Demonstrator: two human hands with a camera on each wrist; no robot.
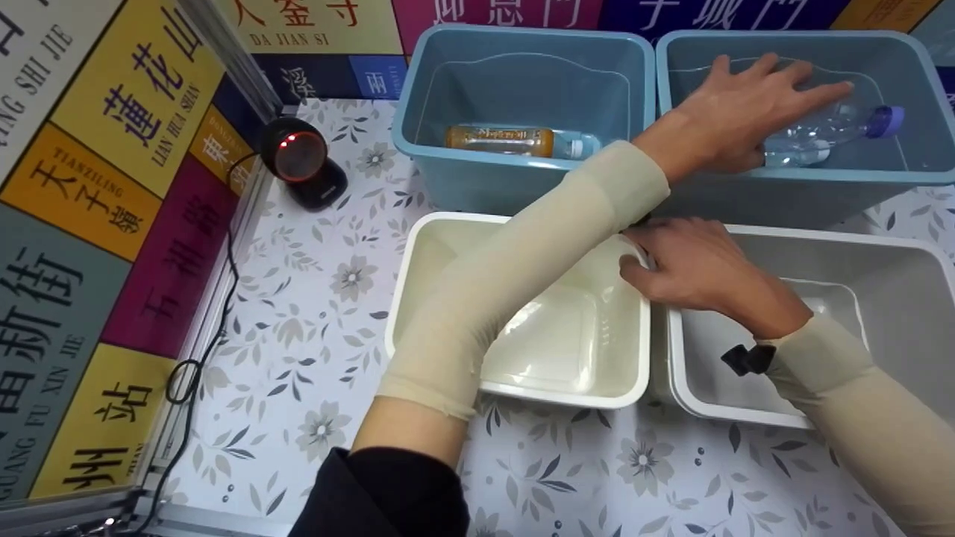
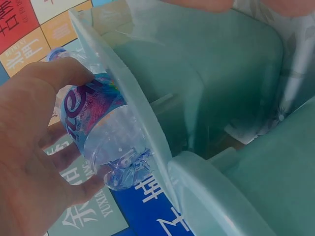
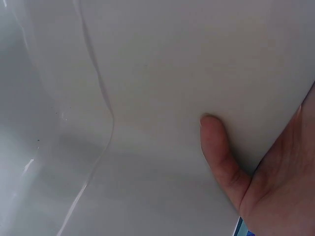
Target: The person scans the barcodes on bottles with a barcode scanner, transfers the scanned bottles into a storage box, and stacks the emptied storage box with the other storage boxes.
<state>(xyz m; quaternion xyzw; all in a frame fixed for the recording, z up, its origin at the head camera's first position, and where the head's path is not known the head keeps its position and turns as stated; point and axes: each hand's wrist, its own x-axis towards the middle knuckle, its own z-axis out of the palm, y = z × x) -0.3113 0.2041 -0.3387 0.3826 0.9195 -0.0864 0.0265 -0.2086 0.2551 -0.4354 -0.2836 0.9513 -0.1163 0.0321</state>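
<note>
In the head view my left hand (image 1: 753,112) is over the right blue bin (image 1: 806,175), fingers spread wide. A clear plastic water bottle (image 1: 832,123) with a purple cap lies below it. The left wrist view shows the thumb in front of the bottle (image 2: 108,125) with its blue and pink label, and the other fingers apart on its far side. My right hand (image 1: 694,265) is loosely bent at the rim between the cream tub (image 1: 642,373) and the grey-white tub (image 1: 679,373). Its thumb shows against a pale wall in the right wrist view; its fingertips are partly hidden.
An amber-labelled bottle (image 1: 500,140) and a clear bottle (image 1: 578,145) lie in the left blue bin (image 1: 410,127). A black scanner-like device (image 1: 302,160) with red lights stands at left, its cable (image 1: 231,291) running along the lettered wall panels (image 1: 112,239). Floral cloth (image 1: 321,358) covers the table.
</note>
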